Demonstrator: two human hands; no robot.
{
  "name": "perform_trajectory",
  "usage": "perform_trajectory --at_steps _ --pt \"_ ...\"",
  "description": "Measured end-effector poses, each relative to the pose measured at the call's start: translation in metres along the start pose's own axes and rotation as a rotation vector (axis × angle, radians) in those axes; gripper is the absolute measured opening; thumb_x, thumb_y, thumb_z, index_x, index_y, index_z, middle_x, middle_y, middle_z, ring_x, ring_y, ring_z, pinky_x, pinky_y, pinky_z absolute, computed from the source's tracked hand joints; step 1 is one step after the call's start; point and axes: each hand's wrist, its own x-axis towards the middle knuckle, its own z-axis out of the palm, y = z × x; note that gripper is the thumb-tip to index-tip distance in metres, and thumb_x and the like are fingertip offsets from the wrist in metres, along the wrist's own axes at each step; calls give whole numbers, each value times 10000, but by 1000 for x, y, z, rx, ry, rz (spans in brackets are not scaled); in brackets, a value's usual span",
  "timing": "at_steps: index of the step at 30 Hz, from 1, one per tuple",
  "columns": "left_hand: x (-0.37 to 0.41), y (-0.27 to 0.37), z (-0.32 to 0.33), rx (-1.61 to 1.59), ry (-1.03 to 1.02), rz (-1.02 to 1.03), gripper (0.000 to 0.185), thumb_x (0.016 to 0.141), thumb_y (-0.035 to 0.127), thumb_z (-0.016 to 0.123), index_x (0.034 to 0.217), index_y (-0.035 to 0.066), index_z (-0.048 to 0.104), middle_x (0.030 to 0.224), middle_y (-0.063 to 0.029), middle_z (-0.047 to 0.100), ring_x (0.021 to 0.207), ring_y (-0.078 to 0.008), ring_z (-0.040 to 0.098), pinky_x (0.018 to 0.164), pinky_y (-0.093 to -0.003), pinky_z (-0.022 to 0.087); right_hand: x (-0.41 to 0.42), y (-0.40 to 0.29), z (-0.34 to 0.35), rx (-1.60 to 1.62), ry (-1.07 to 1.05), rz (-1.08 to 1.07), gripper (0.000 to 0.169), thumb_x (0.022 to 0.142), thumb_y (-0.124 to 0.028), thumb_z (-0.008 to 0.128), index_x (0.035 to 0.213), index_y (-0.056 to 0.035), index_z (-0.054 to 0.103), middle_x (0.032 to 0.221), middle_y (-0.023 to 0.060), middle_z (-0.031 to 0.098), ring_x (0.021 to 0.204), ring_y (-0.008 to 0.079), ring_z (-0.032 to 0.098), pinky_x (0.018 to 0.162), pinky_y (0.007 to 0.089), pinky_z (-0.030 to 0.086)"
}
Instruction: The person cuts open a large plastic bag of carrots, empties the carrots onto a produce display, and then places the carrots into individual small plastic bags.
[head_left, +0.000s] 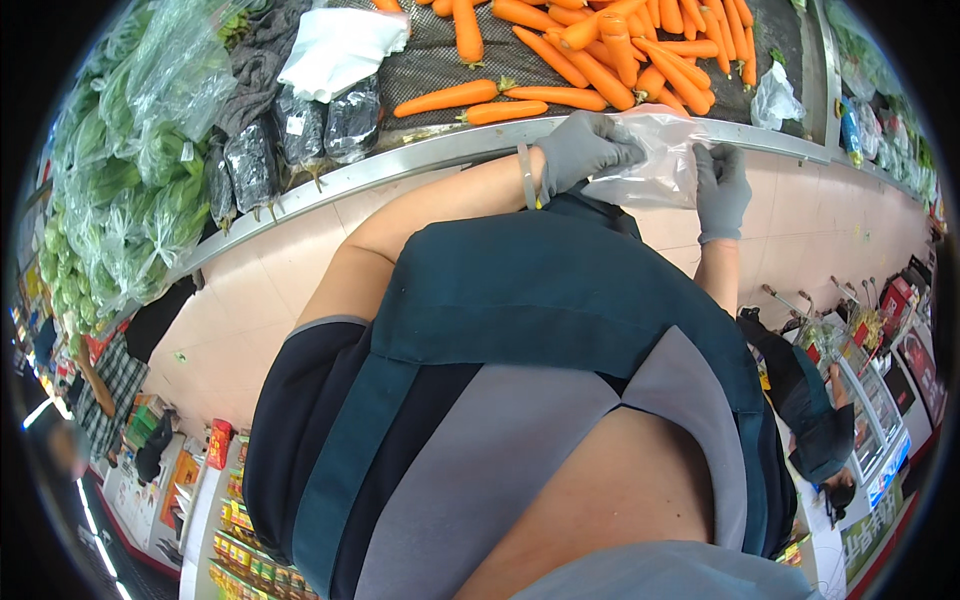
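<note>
A clear plastic bag (656, 169) is stretched between my two hands, over the metal edge of a produce stand. My left hand (589, 152), in a grey glove, grips the bag's left side. On its right side my right hand (721, 187), also gloved in grey, pinches the edge between thumb and fingers. Just beyond the bag lies a pile of orange carrots (615, 52) on black mesh matting, with a few single carrots (450, 97) nearer the metal edge. What the bag holds, if anything, cannot be told.
White plastic bags (337, 45) rest on dark wrapped vegetables (251, 165) at the left, beside bagged leafy greens (150, 187). A crumpled bag (778, 97) lies right of the carrots. The stand's metal rim (330, 187) runs in front. Other people stand far left and right.
</note>
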Motion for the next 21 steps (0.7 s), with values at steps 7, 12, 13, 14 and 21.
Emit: perform_trajectory --at_steps 7,12,13,14,21 --pt "18 22 23 177 41 -151 361 848 316 661 928 -36 658 821 -53 648 732 -97 572 656 -234 466 -24 -13 -19 630 -511 496 319 825 -259 690 977 -2 576 881 88 619 790 114 575 706 268 469" --pt "37 20 26 238 -96 108 206 790 131 659 897 -44 650 810 -64 648 718 -118 599 643 -251 482 -27 -28 6 816 -383 228 172 831 -113 676 911 17 599 826 47 632 744 92 578 685 222 463" --pt "33 31 26 172 -89 53 174 776 93 655 871 -53 644 796 -67 646 718 -119 600 625 -254 483 -25 -32 3 859 -358 230 123 839 -83 659 887 15 602 823 40 633 742 84 574 680 215 459" --pt "33 41 26 64 -102 -29 269 802 155 684 964 -49 618 862 -70 645 762 -116 608 645 -235 477 -21 -31 -1 890 -323 200 102 840 -68 653 880 12 605 816 38 633 736 81 571 676 215 458" --pt "30 62 11 291 -10 99 214 816 182 663 840 -30 650 752 -46 626 675 -89 564 596 -243 449 3 6 3 770 16 158 81 857 -74 600 886 -2 578 825 27 603 764 95 566 685 233 466"
